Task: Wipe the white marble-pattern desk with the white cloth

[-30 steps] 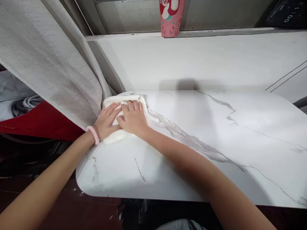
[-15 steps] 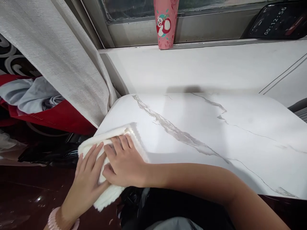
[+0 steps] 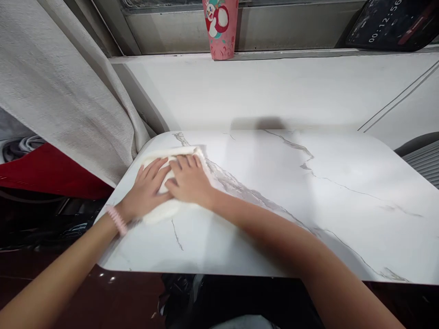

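A white fluffy cloth (image 3: 165,211) lies on the left part of a white marble-patterned table (image 3: 247,237). My left hand (image 3: 146,191), with a pink scrunchie (image 3: 116,220) at its wrist, is pressed flat on the cloth, fingers spread. Beside it my right hand (image 3: 191,183) also rests palm-down on the cloth, its fingers extended over the far part and its thumb close to the left hand. Both hands are a little blurred, and they cover much of the cloth.
A pink cup (image 3: 222,34) stands on the window ledge (image 3: 291,55) behind the table. To its right leans a phone (image 3: 391,27) showing a timer. A pale curtain (image 3: 75,91) hangs at the left, with a red fabric item (image 3: 55,173) beside it. A grey ribbed object (image 3: 423,157) is at the right.
Both hands and the cloth have slid away from the table's near left edge, forward onto the tabletop. The camera view has shifted slightly too.
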{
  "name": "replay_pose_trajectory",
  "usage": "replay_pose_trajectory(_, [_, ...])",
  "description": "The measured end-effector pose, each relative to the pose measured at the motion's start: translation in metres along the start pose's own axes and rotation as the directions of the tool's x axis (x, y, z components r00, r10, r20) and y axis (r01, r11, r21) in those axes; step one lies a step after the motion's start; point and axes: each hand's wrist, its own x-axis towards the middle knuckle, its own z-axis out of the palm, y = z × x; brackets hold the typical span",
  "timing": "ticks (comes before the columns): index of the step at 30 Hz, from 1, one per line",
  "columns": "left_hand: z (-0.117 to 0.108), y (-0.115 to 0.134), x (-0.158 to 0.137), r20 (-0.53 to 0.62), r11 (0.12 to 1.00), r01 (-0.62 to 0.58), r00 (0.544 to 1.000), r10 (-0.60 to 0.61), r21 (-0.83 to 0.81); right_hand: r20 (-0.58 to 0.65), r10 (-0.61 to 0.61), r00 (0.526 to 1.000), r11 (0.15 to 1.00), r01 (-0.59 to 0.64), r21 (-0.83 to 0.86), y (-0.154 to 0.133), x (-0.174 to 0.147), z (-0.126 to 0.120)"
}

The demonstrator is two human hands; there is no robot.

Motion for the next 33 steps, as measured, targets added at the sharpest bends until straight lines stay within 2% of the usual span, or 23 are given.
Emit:
replay_pose_trajectory(4, [0.010, -0.011, 0.097, -0.047, 0.991, -0.109, 0.993, 0.105, -0.078, -0.077, 0.158, 0.984, 0.986, -0.161, -0.044, 0.058, 0.042, -0.006])
replay_pose_trajectory(7, [0.018, -0.002, 0.150, -0.066, 0.983, -0.147, 0.988, 0.140, -0.110, -0.125, 0.225, 0.966, 0.971, -0.234, -0.058, 0.097, 0.058, -0.017])
replay_pose_trajectory(10, [0.022, 0.014, 0.176, -0.069, 0.983, -0.134, 0.990, 0.126, -0.124, -0.138, 0.243, 0.960, 0.967, -0.252, -0.046, 0.122, 0.061, -0.030])
replay_pose_trajectory(13, [0.023, 0.023, 0.181, -0.065, 0.985, -0.116, 0.992, 0.109, -0.129, -0.119, 0.253, 0.960, 0.965, -0.259, -0.039, 0.130, 0.060, -0.036])
replay_pose_trajectory(18, [0.021, 0.030, 0.167, -0.060, 0.989, -0.093, 0.994, 0.087, -0.113, -0.117, 0.250, 0.961, 0.963, -0.259, -0.069, 0.120, 0.049, -0.037])
replay_pose_trajectory(21, [0.021, 0.042, 0.146, -0.044, 0.995, -0.062, 0.997, 0.059, -0.083, -0.120, 0.228, 0.966, 0.967, -0.240, -0.091, 0.107, 0.030, -0.039])
replay_pose_trajectory(26, [0.023, 0.075, 0.078, -0.061, 0.999, -0.017, 0.998, 0.015, -0.046, -0.084, 0.135, 0.987, 0.983, -0.144, -0.110, 0.074, -0.024, -0.047])
replay_pose_trajectory(30, [0.022, 0.104, 0.015, -0.101, 1.000, 0.009, 0.995, -0.011, -0.024, -0.042, 0.068, 0.997, 0.995, -0.071, -0.070, 0.042, -0.070, -0.056])
replay_pose_trajectory(33, [0.019, 0.125, -0.021, -0.117, 1.000, 0.005, 0.993, -0.006, -0.013, 0.002, 0.031, 1.000, 0.999, -0.031, -0.033, 0.025, -0.097, -0.064])
